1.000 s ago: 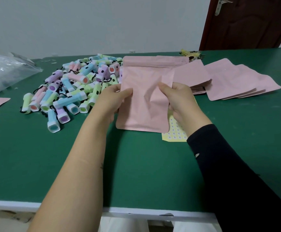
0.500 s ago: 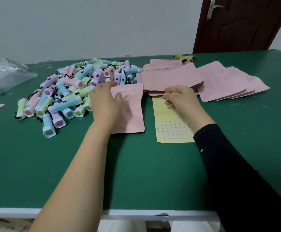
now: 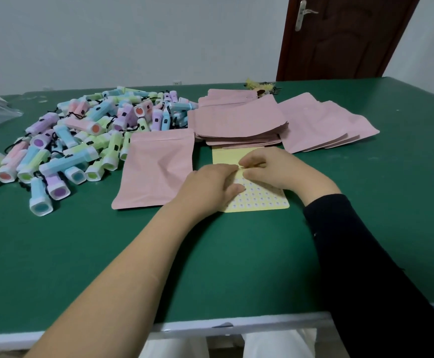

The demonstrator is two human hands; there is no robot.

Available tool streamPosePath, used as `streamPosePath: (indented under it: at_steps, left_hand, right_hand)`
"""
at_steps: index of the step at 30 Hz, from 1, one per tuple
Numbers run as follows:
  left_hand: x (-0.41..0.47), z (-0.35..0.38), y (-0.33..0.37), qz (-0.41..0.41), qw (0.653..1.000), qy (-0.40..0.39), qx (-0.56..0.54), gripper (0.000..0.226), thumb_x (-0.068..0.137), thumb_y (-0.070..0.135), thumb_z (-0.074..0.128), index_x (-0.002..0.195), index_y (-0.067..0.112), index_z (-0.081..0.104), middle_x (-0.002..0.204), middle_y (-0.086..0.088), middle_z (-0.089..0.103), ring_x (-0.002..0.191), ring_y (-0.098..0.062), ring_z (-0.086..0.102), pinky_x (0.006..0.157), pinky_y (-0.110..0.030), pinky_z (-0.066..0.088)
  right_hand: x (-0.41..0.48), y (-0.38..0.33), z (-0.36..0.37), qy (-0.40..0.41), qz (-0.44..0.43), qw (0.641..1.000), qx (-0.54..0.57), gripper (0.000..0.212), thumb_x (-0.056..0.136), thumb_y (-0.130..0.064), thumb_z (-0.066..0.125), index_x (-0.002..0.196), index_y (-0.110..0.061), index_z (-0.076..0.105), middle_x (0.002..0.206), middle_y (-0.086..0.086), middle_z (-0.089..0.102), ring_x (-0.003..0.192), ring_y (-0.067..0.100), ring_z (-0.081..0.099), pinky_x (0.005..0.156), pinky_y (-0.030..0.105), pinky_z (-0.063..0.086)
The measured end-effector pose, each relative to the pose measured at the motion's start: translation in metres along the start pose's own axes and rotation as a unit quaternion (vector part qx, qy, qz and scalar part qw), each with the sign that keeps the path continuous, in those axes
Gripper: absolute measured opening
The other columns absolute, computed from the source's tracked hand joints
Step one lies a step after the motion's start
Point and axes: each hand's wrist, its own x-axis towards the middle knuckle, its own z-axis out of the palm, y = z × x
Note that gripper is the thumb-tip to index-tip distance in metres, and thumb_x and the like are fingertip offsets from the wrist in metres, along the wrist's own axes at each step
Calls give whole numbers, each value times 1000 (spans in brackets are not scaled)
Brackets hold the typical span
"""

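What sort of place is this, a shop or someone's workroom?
Likely a small packing workroom: a heap of pastel mini flashlights, stacks of flat pink pouches and a yellow sticker sheet lie on a green table.
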Motion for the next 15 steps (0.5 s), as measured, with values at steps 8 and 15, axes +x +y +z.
streamPosePath:
  at_steps: [8,15]
  left_hand:
    - [3,2,-3,-56,997,36,-46,41,92,48,61,128,29,61,126,8,62,119,-17,52,96,-37,43]
    - [7,5,-1,-96,989,84,-67,18,94,35,62,110,30,68,113,6,62,112,-20,51,95,-39,42]
  right_hand:
    - [-1,6,6,20,8,999,-49,31,88,-23,69,119,-25,64,125,-9,60,112,9,53,87,21,36]
    - [3,7,12,50,-1,998,-41,14,88,-21,68,96,-30,61,104,-12,57,96,6,52,81,21,37]
